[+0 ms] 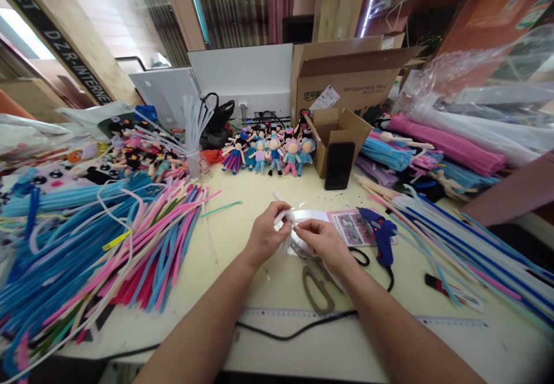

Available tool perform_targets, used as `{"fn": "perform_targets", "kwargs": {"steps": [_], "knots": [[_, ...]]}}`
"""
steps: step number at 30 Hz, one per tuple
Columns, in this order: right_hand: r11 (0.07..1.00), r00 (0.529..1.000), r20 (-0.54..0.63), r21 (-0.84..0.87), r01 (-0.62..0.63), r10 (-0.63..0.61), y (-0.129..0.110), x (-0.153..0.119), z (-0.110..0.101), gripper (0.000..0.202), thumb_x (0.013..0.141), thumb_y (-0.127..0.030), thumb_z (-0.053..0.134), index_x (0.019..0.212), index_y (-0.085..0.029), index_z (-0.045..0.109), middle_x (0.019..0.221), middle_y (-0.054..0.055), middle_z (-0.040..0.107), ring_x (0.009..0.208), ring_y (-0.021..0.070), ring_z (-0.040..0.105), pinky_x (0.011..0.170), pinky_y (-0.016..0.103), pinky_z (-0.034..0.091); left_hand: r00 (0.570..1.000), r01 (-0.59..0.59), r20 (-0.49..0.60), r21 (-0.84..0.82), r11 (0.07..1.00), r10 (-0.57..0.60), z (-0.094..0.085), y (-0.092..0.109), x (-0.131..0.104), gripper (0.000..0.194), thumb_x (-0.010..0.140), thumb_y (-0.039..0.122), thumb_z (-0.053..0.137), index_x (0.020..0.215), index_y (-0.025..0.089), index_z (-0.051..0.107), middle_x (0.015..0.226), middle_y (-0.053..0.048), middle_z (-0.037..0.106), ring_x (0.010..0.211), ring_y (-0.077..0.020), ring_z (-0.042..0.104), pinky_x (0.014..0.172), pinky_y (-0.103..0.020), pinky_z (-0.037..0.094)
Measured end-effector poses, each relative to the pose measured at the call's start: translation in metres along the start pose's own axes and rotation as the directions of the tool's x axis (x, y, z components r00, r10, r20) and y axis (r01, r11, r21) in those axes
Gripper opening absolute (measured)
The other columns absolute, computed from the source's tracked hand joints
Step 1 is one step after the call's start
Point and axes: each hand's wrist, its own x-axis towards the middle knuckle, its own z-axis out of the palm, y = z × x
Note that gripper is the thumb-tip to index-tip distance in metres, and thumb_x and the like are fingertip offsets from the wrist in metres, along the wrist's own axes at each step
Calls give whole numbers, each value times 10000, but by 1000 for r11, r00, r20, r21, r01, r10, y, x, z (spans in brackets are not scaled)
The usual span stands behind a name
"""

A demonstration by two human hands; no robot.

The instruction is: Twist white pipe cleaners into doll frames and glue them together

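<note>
My left hand point(269, 231) is closed on a white pipe cleaner point(284, 217), which bends into a loop above the table. Close beside it, the fingertips of my right hand point(319, 238) pinch at the same white piece, though the exact grip point is too small to make out. Partly under my right hand lie scissors point(318, 294) with grey-brown handles. A blue glue gun point(382, 235) rests to the right of that hand, its tip near a printed sheet point(346, 225).
Piles of coloured pipe cleaners lie left point(160, 245) and right. At the back stand several small dolls point(274, 154), a dark phone point(339, 166) and a cardboard box point(346, 120). A ruler point(281, 313) and a black cable point(288, 337) cross the front.
</note>
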Motion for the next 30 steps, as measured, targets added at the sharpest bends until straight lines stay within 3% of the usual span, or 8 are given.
{"fn": "perform_targets", "kwargs": {"steps": [3,7,11,14,17,21,24,30], "knots": [[959,989,-8,-245,144,-150,1,0,-5,134,723,-302,641,682,-181,680,615,-3,607,568,134,492,554,268,363,999,-30,41,47,998,28,-1,2,0,299,733,112,542,1015,214,532,942,0,623,821,-125,606,770,-233,468],[807,933,32,-491,327,-359,-1,-2,-11,105,756,-215,593,667,-201,647,641,4,599,622,153,513,600,280,365,993,-44,114,49,998,38,-3,2,-1,298,732,108,540,1013,207,532,916,5,615,809,-123,588,754,-233,453],[707,880,85,-562,429,-467,-6,-4,-16,119,772,-179,582,663,-201,626,687,10,583,678,157,528,637,281,368,984,-14,177,-13,1000,16,-6,2,1,304,717,98,542,1001,205,534,896,13,601,801,-119,569,746,-233,442],[729,878,88,-522,443,-470,-9,-2,-20,101,769,-201,601,675,-199,638,723,17,583,711,160,531,657,283,377,973,54,228,-139,989,-21,-8,4,2,302,706,98,548,991,198,532,919,6,587,813,-116,561,760,-236,449],[834,926,83,-410,369,-369,-11,-1,-25,73,732,-225,625,672,-191,646,706,10,588,690,154,524,635,279,377,956,155,287,-294,943,-68,-10,7,3,276,700,108,565,963,187,536,937,-5,570,821,-114,558,757,-234,459],[990,989,121,-105,96,-83,-18,-1,-26,145,661,-302,687,653,-174,619,608,-24,573,561,118,484,543,255,359,924,304,358,-477,825,-134,-12,9,3,282,688,140,629,951,182,535,887,4,556,732,-93,542,657,-205,447],[990,984,174,129,-55,32,-18,-2,-23,252,595,-354,757,643,-171,590,551,-39,558,485,97,465,490,238,342,919,356,366,-603,714,-149,-10,7,1,307,674,157,676,946,181,536,792,28,540,653,-72,506,596,-184,411],[883,950,294,411,-227,108,-5,1,-11,293,554,-321,807,614,-171,563,467,-48,522,396,67,411,418,203,286,924,383,310,-754,533,-224,0,5,0,343,642,181,727,921,180,527,738,36,550,655,-76,513,615,-187,399]]}}
